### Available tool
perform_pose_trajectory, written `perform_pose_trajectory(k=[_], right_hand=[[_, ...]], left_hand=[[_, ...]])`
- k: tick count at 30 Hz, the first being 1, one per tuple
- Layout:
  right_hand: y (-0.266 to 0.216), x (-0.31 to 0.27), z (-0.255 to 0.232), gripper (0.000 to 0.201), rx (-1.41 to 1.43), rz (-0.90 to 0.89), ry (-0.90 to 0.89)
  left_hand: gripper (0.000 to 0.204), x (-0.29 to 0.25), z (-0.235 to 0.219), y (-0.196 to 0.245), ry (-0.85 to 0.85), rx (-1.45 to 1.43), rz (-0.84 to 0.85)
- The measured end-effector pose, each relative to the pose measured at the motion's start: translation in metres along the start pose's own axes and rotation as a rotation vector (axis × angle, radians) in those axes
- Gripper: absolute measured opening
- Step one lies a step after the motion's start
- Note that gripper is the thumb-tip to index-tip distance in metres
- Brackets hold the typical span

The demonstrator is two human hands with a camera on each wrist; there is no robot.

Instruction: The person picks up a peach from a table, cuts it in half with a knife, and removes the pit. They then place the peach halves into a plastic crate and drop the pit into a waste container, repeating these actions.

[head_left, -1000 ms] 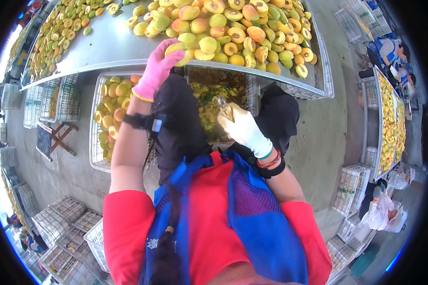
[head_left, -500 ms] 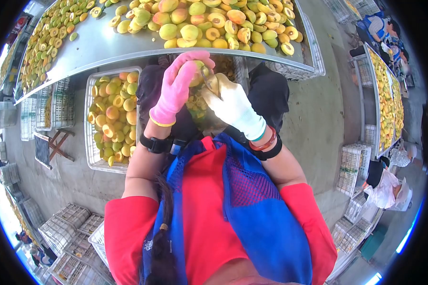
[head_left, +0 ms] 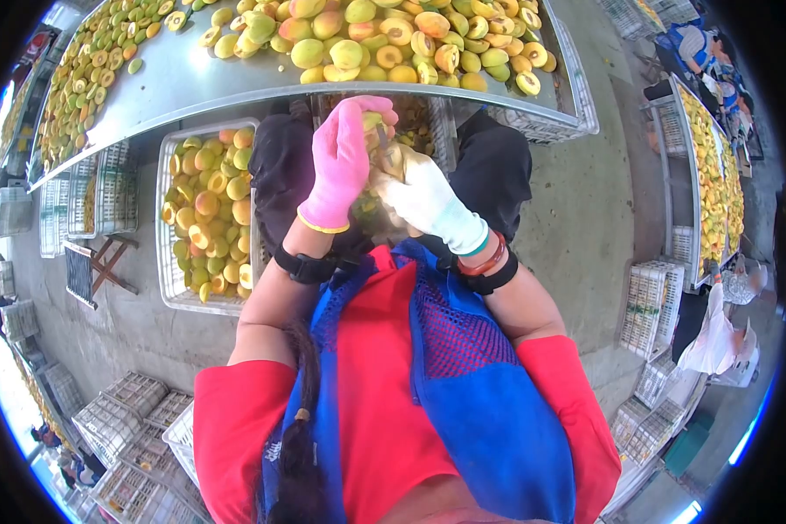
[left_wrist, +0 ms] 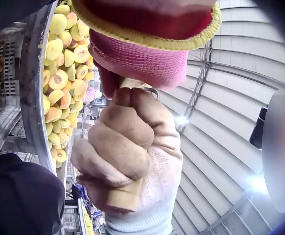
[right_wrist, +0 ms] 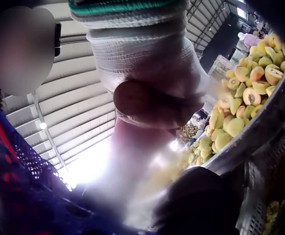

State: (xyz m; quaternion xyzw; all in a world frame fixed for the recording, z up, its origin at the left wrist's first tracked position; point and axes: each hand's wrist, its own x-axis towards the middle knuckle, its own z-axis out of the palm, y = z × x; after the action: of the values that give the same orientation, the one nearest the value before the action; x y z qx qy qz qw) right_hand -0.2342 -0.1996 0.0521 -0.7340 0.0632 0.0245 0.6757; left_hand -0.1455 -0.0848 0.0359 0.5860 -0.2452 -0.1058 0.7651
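Observation:
In the head view my left hand (head_left: 336, 166), in a pink glove, holds a yellow-green peach (head_left: 372, 120) in front of the table edge. My right hand (head_left: 430, 199), in a white glove, meets it from the right. Its fingers curl round a wooden-handled tool (left_wrist: 125, 197), whose butt sticks out below the fist in the left wrist view. The tool's curved metal end (head_left: 385, 142) lies against the peach. Much of the peach is hidden behind the gloves.
A metal table (head_left: 179, 85) ahead bears many whole and halved peaches (head_left: 347, 55). A white crate (head_left: 203, 305) of peaches stands on the floor at left, and another crate (head_left: 445, 131) sits between the knees. A folding stool (head_left: 105, 266) is farther left.
My left hand has brought the peach from the table edge back towards the body. The right hand has risen to meet it, and the tool's metal end is now at the peach.

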Motion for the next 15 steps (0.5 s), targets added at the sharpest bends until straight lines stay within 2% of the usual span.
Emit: perform_pose_trajectory(k=[3, 6, 8, 11, 13, 15], right_hand=[[0.015, 0.003, 0.002, 0.017, -0.018, -0.103, 0.035], [0.03, 0.006, 0.005, 0.017, -0.239, -0.207, 0.106], [0.036, 0.007, 0.005, 0.025, -0.406, -0.237, 0.118], [0.029, 0.005, 0.005, 0.025, -0.28, -0.058, 0.046], [0.01, 0.0, 0.006, 0.013, 0.018, 0.093, -0.049], [-0.004, -0.001, 0.004, 0.013, 0.276, 0.24, -0.143]], left_hand=[[0.054, 0.0, 0.004, -0.004, 0.018, -0.001, 0.013], [0.054, 0.001, 0.004, -0.007, 0.013, 0.02, 0.022], [0.055, 0.0, 0.005, -0.009, 0.006, 0.009, 0.01], [0.057, 0.0, 0.005, -0.01, 0.002, -0.05, -0.054], [0.059, -0.001, 0.002, -0.01, -0.002, -0.082, -0.118], [0.054, 0.001, -0.002, -0.007, -0.014, -0.113, -0.165]])
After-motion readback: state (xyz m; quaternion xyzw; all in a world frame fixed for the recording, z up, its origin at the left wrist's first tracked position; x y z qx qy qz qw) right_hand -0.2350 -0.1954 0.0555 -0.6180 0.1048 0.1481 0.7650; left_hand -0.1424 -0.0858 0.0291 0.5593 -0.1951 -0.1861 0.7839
